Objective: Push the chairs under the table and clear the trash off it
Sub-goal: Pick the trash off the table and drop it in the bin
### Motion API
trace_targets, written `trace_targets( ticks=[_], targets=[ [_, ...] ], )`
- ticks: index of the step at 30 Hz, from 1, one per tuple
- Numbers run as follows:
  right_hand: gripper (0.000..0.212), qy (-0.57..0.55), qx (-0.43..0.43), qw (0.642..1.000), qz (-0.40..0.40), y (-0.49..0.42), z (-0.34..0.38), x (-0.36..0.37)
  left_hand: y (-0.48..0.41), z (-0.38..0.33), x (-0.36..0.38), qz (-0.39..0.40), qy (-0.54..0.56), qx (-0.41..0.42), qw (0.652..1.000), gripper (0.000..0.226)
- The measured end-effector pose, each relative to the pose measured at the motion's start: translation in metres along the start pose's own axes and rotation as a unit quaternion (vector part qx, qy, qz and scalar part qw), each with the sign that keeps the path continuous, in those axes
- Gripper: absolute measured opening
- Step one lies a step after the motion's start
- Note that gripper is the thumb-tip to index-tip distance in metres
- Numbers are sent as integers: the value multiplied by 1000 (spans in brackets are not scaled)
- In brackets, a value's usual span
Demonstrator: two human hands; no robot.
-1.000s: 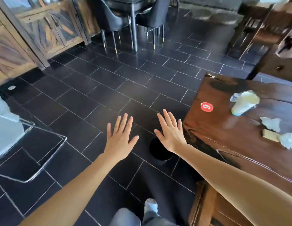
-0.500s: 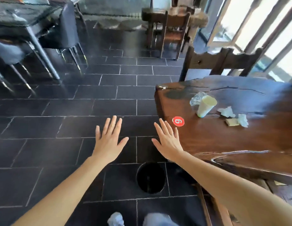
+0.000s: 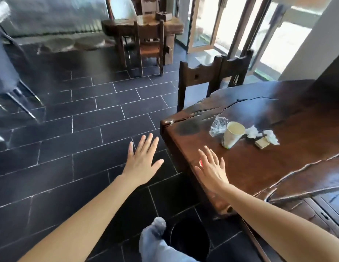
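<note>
While the left hand (image 3: pixel 141 163) and right hand (image 3: pixel 212 171) are held spread, a paper cup (image 3: pixel 232 135) is shown beyond the latter.

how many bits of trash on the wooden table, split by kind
paper cup: 1
clear plastic wrapper: 1
crumpled white tissues: 2
small tan block: 1
total: 5

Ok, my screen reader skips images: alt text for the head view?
Two bare arms reach forward, open right grip over a wooden table corner, left grip over dark tiles. Cup, wrapper, napkins litter the table; a chair stands behind it.
</note>
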State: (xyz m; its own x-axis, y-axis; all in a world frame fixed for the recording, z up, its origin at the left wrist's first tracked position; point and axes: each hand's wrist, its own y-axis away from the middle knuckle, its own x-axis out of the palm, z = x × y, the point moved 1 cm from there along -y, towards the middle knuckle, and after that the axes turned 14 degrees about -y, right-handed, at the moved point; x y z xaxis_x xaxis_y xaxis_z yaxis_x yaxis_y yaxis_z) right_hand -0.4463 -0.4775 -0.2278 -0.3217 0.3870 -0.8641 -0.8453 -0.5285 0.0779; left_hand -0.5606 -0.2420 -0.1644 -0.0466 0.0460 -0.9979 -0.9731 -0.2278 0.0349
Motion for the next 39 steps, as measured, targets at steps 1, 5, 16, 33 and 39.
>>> trace_targets(
  ticks=[1,5,16,33,39],
  targets=[
    [64,1,7,1000,-4,-18,-1,-1,-17,5,1,5,-3,9,1000,72],
    [64,26,43,998,-25,-70,-12,-10,-83,15,7,51,-11,51,997,72],
    [53,-96,271,936,-205,-70,-85,-79,-238,-87,10,84,15,241,967,75],
    [53,-225,477,822,-215,-144,-218,-109,-445,-222,70,171,-60,417,891,97],
    [57,-165,420,883,-134,-205,-265,-123,-452,-242,110,160,-184,531,811,98]
  ],
)
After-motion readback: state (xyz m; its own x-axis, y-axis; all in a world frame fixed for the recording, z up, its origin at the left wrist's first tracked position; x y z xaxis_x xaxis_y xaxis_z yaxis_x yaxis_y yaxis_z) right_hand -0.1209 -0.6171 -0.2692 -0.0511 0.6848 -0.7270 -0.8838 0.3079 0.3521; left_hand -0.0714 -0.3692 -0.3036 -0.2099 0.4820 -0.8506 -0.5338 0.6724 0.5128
